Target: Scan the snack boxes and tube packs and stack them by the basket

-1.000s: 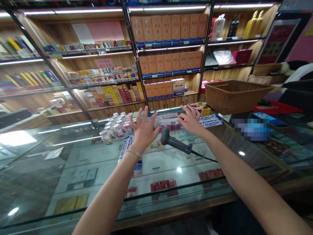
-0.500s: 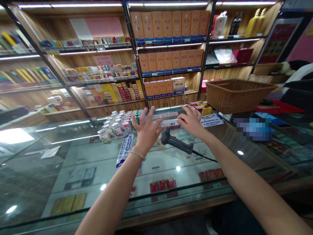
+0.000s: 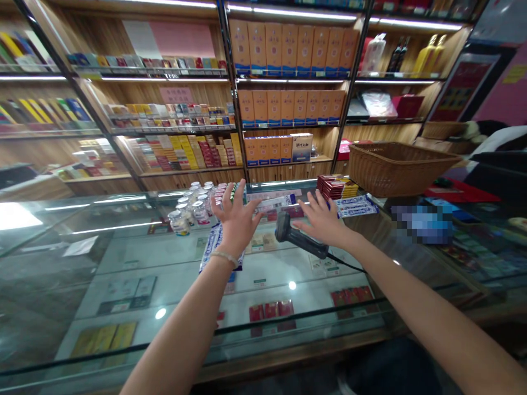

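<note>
My left hand (image 3: pixel 235 218) is raised over the glass counter (image 3: pixel 123 258) with its fingers spread, just short of a long pale carton (image 3: pixel 275 202) that lies across the counter. My right hand (image 3: pixel 321 218) is also spread, hovering at the carton's right end and above a black barcode scanner (image 3: pixel 297 240) that lies on the glass. Neither hand holds anything. A blue-and-white carton (image 3: pixel 214 244) lies below my left wrist.
Small jars (image 3: pixel 190 211) cluster at the left of the hands. A red and yellow carton stack (image 3: pixel 336 186) and a blue-and-white carton (image 3: pixel 354 206) sit to the right, beside a wicker basket (image 3: pixel 399 164). Shelves of boxes (image 3: pixel 288 104) fill the wall behind.
Both hands have drawn back slightly from the long pale carton and lowered. My right hand has come off the carton's end and spread open. The view has shifted a little.
</note>
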### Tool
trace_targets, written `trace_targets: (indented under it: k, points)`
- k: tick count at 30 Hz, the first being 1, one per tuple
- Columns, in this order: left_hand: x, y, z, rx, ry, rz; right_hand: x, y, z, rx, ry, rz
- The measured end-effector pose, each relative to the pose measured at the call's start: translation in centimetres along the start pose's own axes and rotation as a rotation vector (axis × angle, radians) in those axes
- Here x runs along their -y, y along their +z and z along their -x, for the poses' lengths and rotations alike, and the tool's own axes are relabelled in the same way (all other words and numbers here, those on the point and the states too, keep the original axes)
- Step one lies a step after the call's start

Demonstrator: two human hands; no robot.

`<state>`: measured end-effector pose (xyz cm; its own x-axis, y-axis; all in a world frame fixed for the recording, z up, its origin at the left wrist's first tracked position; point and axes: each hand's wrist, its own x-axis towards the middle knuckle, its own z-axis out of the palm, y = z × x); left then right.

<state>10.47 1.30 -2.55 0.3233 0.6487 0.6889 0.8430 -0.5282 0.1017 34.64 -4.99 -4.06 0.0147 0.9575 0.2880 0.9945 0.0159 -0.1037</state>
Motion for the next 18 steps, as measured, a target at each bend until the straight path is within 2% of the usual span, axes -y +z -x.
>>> trace_targets:
  k: [5, 8, 11, 18]
  points:
    - [0.2, 0.3, 0.0, -0.006, -0.012, 0.014, 1.7, 0.4, 1.4, 0.221, 0.037, -0.032]
    - [0.4, 0.6, 0.0, -0.036, -0.005, 0.024, 2.5, 0.7, 1.5, 0.285, 0.07, -0.069]
    - [0.6, 0.9, 0.0, -0.072, -0.003, 0.033, 3.1, 1.2, 1.4, 0.288, 0.096, -0.098]
    - [0.5, 0.8, 0.0, -0.051, -0.002, 0.035, 4.0, 2.3, 1.7, 0.214, 0.14, -0.119]
